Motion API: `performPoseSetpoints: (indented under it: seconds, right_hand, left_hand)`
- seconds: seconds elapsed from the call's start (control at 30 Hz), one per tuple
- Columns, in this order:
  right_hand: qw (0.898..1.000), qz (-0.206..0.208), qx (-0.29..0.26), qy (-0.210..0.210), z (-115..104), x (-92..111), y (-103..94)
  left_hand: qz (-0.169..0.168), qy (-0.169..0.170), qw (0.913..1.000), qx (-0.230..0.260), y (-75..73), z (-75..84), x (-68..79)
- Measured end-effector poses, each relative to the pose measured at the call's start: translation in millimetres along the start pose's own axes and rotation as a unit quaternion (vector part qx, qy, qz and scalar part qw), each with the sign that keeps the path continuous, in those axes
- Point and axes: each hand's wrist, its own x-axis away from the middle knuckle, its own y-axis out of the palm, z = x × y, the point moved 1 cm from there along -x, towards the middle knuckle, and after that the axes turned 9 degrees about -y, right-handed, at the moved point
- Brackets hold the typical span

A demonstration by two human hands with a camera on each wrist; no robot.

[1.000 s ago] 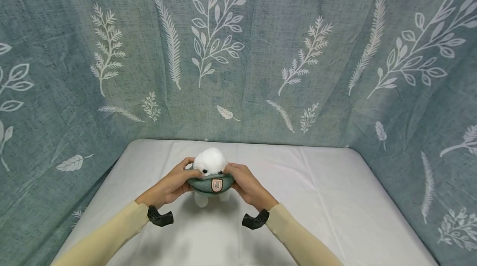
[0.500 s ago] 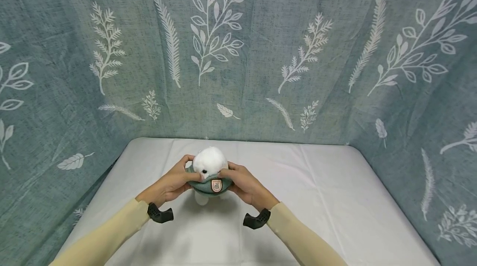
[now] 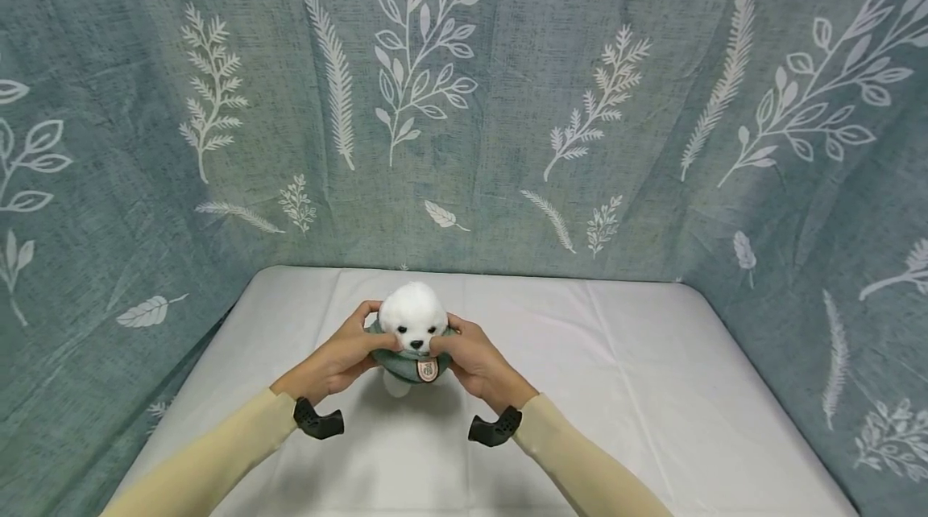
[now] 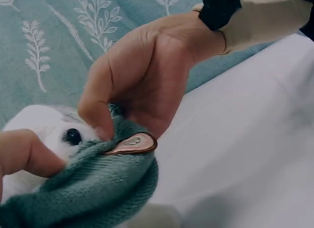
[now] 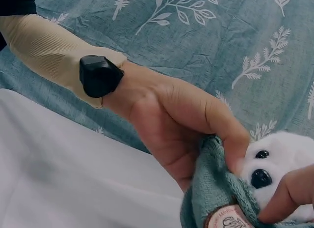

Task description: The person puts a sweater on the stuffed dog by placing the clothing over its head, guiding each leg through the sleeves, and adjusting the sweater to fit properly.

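The green knitted garment (image 3: pixel 406 357) is pinched on both sides at once: the left hand (image 3: pixel 335 361) has its thumb and fingers curled over the collar on the toy's one flank, and the right hand (image 3: pixel 474 364) is closed on the same knit on the other flank. In the left wrist view the right hand (image 4: pixel 147 75) is seen with its fingertip pressed down on the rim of the knit beside the small brown shield-shaped badge (image 4: pixel 131 142); in the right wrist view the left hand (image 5: pixel 186 125) is seen with its thumb hooked over the edge of the cloth close to the toy's black eye. The garment is bunched as a ring about the neck of the white plush toy (image 3: pixel 412 316), whose head stands above the ring while its body and feet are largely hidden below and behind it. The toy is held upright between the two hands, its long axis running vertically, face turned toward the wearer of the camera, so the ring lies across that axis and the body lies straight below both grips. Neither hand is plainly nearer; the toy sits midway between them. It stands on the white table cover (image 3: pixel 652 388), toward its left-centre, with the leaf-printed teal curtain (image 3: pixel 507 98) hung behind and to the sides.
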Motion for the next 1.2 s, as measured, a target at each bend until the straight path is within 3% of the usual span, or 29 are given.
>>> performPoseSetpoints:
  seconds: [0.33,0.6,0.83,1.03,1.2]
  right_hand:
    - [0.997,-0.037,0.067,-0.011,-0.5,-3.3,-14.2]
    - [0.999,-0.028,0.025,-0.024,8.3,-5.9,-18.0]
    - [0.996,-0.049,0.069,-0.024,7.3,-7.8,-24.8]
    - [0.986,-0.054,0.15,-0.04,7.8,-12.9,-32.1]
    - [0.979,-0.048,0.19,-0.055,12.9,-16.2,-34.7]
  left_hand:
    - [0.016,0.001,0.9999,0.002,-3.4,-0.3,1.2]
    - [0.008,0.005,0.9995,0.03,-6.8,-8.4,-6.4]
    - [0.011,0.025,0.9984,-0.049,-15.4,-7.4,-8.6]
    - [0.018,0.038,0.9955,-0.085,-21.6,-10.8,-15.7]
    - [0.043,0.048,0.991,-0.117,-26.1,-14.6,-22.1]
